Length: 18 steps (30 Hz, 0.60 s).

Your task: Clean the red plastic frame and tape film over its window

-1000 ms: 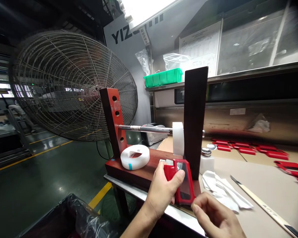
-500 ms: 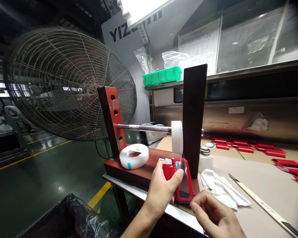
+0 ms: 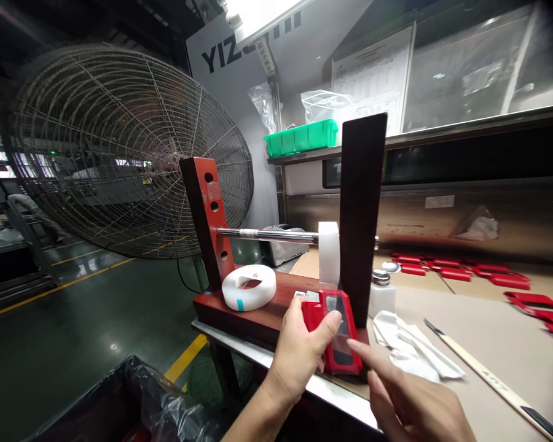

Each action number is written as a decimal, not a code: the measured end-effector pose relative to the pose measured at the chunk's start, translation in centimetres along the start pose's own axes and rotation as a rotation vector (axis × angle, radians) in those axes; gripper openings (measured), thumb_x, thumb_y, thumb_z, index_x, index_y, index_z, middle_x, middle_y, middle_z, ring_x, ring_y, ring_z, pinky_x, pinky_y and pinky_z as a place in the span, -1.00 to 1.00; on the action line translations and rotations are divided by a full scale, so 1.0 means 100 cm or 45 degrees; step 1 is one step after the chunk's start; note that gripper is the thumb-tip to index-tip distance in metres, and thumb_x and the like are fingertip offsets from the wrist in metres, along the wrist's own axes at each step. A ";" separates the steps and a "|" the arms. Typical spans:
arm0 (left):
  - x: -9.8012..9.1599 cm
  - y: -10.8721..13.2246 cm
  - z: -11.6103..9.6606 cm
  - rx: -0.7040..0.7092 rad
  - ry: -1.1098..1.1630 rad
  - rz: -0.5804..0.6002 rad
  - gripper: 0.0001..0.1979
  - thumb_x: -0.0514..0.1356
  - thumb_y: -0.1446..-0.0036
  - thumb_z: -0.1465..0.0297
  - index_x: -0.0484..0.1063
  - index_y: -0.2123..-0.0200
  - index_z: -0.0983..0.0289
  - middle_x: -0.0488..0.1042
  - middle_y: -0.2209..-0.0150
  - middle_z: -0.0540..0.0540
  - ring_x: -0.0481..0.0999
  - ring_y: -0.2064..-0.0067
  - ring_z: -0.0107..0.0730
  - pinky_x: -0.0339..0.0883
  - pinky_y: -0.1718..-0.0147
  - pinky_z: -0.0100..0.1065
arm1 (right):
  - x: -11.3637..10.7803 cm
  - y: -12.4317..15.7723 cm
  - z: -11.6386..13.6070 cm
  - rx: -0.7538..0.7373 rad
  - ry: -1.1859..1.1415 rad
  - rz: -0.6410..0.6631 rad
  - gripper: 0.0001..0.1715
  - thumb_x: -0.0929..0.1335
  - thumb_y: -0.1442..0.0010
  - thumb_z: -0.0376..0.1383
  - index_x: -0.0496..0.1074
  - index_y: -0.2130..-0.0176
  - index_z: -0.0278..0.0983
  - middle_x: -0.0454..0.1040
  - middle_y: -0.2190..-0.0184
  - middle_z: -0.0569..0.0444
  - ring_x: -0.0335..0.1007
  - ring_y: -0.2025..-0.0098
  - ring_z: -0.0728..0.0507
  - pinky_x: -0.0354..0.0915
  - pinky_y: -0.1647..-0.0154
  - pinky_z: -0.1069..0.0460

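Note:
My left hand point(image 3: 299, 353) is closed around a red plastic part point(image 3: 317, 312) with a dark window, its thumb pressing on the face. A clear film point(image 3: 340, 341) lies over the window. The extended index finger of my right hand point(image 3: 408, 380) touches the lower right of the face; its thumb is apart and nothing is held. Just above the part, a roll of clear film point(image 3: 329, 252) hangs on a metal rod point(image 3: 276, 236) in a wooden stand point(image 3: 364, 215). Whether the film still joins the roll is unclear. A second roll point(image 3: 249, 296) lies on the stand's base.
A white pump bottle point(image 3: 381, 296), crumpled white cloth point(image 3: 408, 347) and long pale-handled blade point(image 3: 483, 376) lie to the right. Several red parts point(image 3: 451, 270) rest farther back. A large fan point(image 3: 129, 153) stands left, above a bag-lined bin point(image 3: 133, 405).
My right hand has gone from a pinch at the part's lower corner to an extended index finger on its face. The left hand keeps its hold.

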State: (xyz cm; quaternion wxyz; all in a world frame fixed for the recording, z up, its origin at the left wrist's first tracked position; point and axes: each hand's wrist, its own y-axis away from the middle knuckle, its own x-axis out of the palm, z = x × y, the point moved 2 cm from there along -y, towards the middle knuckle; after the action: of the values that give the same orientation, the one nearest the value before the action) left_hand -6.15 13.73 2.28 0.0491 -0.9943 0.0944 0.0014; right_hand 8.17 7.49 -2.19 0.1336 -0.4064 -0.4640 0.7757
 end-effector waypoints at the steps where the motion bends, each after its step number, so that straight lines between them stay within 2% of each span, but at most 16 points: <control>1: 0.000 0.000 0.000 0.001 0.012 0.006 -0.63 0.25 -0.06 0.13 0.21 0.28 0.27 0.31 0.50 -0.08 0.25 0.63 -0.64 0.07 0.76 -0.58 | -0.001 -0.001 -0.002 -0.202 0.130 0.040 -0.47 0.19 -0.27 -0.43 0.16 -0.21 -0.19 0.31 0.57 0.24 0.19 0.62 0.07 0.15 0.55 0.16; 3: 0.001 0.001 -0.001 0.001 0.035 0.022 -0.63 0.24 -0.06 0.13 0.18 0.32 0.26 0.27 0.53 -0.11 0.22 0.64 -0.65 0.07 0.76 -0.58 | -0.001 -0.003 -0.008 -0.471 0.317 0.110 -0.41 0.19 -0.25 -0.46 0.13 -0.26 -0.28 0.30 0.59 0.22 0.22 0.62 0.07 0.16 0.57 0.15; 6: 0.001 0.002 -0.002 -0.003 0.061 0.037 -0.62 0.23 -0.06 0.12 0.14 0.35 0.24 0.24 0.56 -0.14 0.21 0.66 -0.66 0.06 0.76 -0.58 | 0.001 -0.003 -0.013 -0.604 0.432 0.148 -0.38 0.18 -0.27 -0.46 0.06 -0.29 -0.36 0.27 0.60 0.22 0.23 0.63 0.06 0.15 0.59 0.12; 9: 0.001 0.003 -0.003 -0.001 0.071 0.051 -0.62 0.23 -0.06 0.12 0.15 0.34 0.26 0.25 0.56 -0.14 0.19 0.66 -0.66 0.05 0.76 -0.58 | 0.002 -0.001 -0.014 -0.590 0.419 0.143 -0.35 0.18 -0.26 -0.47 0.01 -0.31 -0.41 0.28 0.60 0.22 0.24 0.62 0.05 0.17 0.58 0.11; 14: 0.000 0.005 -0.005 -0.002 0.053 0.047 -0.61 0.24 -0.06 0.12 0.19 0.29 0.28 0.28 0.50 -0.09 0.21 0.62 -0.66 0.05 0.76 -0.60 | 0.000 -0.002 -0.015 -0.499 0.386 0.182 -0.34 0.19 -0.25 -0.47 0.02 -0.30 -0.37 0.30 0.59 0.21 0.25 0.60 0.03 0.21 0.56 0.10; 18: 0.000 0.006 -0.005 -0.004 0.044 0.047 -0.62 0.23 -0.07 0.13 0.21 0.27 0.28 0.31 0.47 -0.07 0.23 0.60 -0.64 0.05 0.76 -0.59 | -0.004 -0.010 -0.017 -0.467 0.360 0.133 -0.34 0.18 -0.27 -0.45 -0.03 -0.32 -0.38 0.34 0.58 0.20 0.26 0.60 0.02 0.23 0.55 0.08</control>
State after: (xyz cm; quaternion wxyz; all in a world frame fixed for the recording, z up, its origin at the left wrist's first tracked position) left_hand -6.30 13.12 2.71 0.0457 -0.9924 0.1135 -0.0147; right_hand 9.50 8.81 -1.62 0.0808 -0.5519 -0.5523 0.6196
